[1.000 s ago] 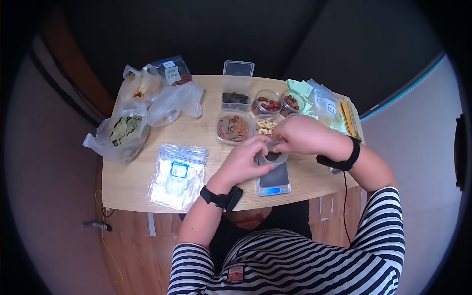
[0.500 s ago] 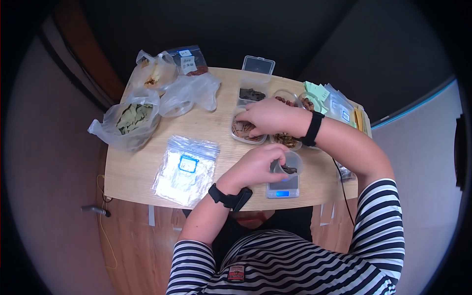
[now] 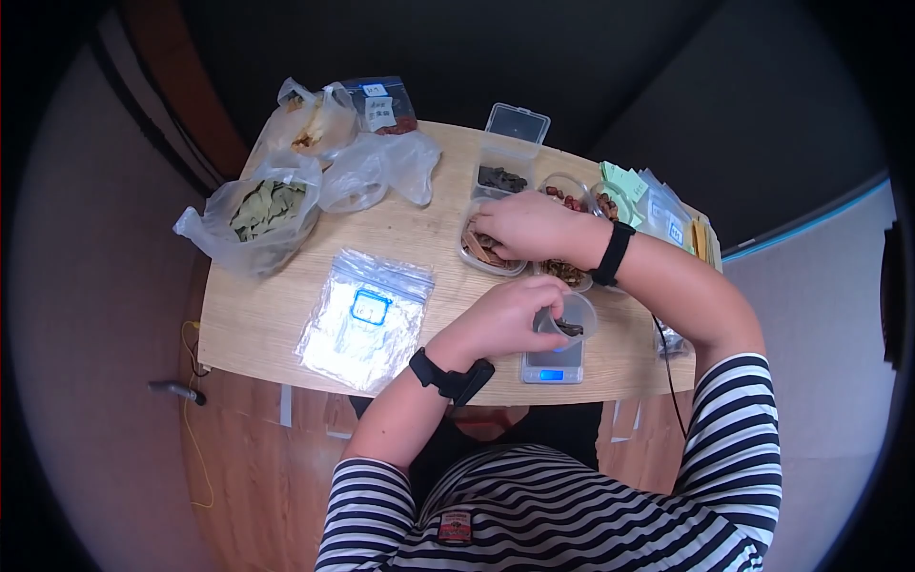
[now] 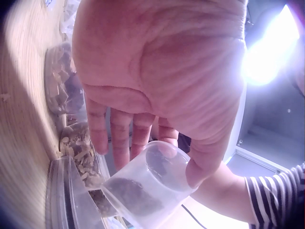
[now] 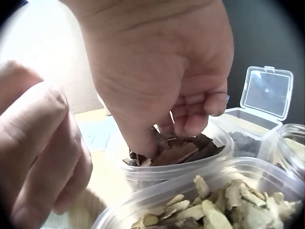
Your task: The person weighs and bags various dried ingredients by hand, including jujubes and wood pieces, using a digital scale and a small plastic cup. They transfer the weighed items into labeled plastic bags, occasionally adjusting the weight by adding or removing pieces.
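My left hand (image 3: 505,319) grips a clear plastic cup (image 4: 157,191) between thumb and fingers, holding it tilted over a small digital scale (image 3: 553,372) with a lit display. Dark pieces (image 3: 569,328) lie inside the cup. My right hand (image 3: 534,225) reaches down into a clear tub (image 3: 496,271) of brown bark pieces (image 5: 178,155). Its thumb and fingertips are among the bark, curled about some of it; the tips are partly hidden. In front of that tub, in the right wrist view, stands another tub of pale dried slices (image 5: 228,205).
Behind are a lidded box of dark pieces (image 3: 502,179) and round jars of reddish fruits (image 3: 565,196). Clear zip bags (image 3: 367,324) lie to the left, near a plastic bag of dried leaves (image 3: 269,212). Green papers (image 3: 624,179) and more bags sit at the right edge.
My right hand has left the cup and moved forward and left into the bark tub. My left hand keeps hold of the cup, now tilted over the scale.
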A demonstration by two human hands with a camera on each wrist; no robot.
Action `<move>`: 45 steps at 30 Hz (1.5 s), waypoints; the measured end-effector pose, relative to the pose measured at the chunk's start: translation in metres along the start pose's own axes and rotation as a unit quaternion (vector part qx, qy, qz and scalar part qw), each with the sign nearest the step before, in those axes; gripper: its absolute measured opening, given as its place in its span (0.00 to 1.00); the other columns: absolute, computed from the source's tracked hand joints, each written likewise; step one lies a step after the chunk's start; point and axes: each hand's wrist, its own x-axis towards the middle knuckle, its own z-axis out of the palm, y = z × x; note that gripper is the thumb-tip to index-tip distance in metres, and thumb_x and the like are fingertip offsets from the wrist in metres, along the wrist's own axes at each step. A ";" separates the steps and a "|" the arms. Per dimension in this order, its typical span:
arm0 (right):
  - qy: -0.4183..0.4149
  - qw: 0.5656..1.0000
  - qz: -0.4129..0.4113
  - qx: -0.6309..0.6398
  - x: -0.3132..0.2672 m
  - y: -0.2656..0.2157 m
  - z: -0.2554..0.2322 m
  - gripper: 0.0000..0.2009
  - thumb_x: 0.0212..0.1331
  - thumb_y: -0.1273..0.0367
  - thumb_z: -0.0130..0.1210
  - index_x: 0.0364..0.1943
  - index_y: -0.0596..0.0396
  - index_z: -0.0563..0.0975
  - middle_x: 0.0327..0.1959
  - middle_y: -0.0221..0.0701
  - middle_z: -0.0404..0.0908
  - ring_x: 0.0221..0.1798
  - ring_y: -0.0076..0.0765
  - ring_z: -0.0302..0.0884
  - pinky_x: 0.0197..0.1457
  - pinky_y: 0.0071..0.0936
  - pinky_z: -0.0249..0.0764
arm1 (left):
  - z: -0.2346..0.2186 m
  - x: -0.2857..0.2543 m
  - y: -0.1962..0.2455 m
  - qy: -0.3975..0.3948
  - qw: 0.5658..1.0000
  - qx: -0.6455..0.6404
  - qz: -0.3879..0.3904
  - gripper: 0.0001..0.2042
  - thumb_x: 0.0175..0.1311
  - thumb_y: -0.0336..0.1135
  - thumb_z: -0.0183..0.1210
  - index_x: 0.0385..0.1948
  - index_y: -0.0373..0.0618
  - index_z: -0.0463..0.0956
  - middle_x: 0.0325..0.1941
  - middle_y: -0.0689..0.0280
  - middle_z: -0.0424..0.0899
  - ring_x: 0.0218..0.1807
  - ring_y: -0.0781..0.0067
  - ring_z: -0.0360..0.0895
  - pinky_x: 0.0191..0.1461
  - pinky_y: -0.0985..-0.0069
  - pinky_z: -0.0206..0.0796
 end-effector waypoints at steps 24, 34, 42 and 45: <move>0.131 0.851 0.197 0.469 -0.130 -0.019 -0.048 0.15 0.61 0.66 0.67 0.50 0.54 0.83 0.38 0.24 0.81 0.37 0.19 0.76 0.42 0.21 0.74 | -0.004 -0.001 0.005 0.025 0.999 0.020 -0.018 0.16 0.50 0.35 0.73 0.33 0.44 0.73 0.56 0.59 0.80 0.58 0.56 0.77 0.60 0.66 0.70; 0.166 0.908 0.168 0.347 -0.161 -0.055 0.008 0.15 0.58 0.66 0.67 0.47 0.55 0.83 0.33 0.31 0.80 0.33 0.32 0.76 0.36 0.27 0.73 | -0.002 0.001 0.002 0.035 0.999 0.024 -0.008 0.17 0.50 0.37 0.74 0.33 0.44 0.74 0.55 0.55 0.80 0.53 0.53 0.79 0.55 0.66 0.71; 0.266 0.927 0.146 0.219 -0.171 -0.072 0.026 0.15 0.58 0.67 0.65 0.48 0.54 0.82 0.37 0.36 0.79 0.37 0.41 0.79 0.39 0.33 0.76 | 0.008 0.006 0.005 0.018 0.998 0.045 0.030 0.17 0.51 0.38 0.73 0.33 0.43 0.73 0.56 0.55 0.81 0.52 0.55 0.79 0.55 0.67 0.71; 0.264 0.902 0.204 0.273 -0.184 -0.089 0.019 0.16 0.58 0.65 0.65 0.50 0.51 0.82 0.37 0.33 0.78 0.35 0.38 0.77 0.40 0.32 0.74 | 0.013 0.007 0.013 0.008 0.995 0.087 0.047 0.17 0.51 0.38 0.72 0.33 0.43 0.73 0.56 0.56 0.81 0.50 0.56 0.79 0.52 0.67 0.72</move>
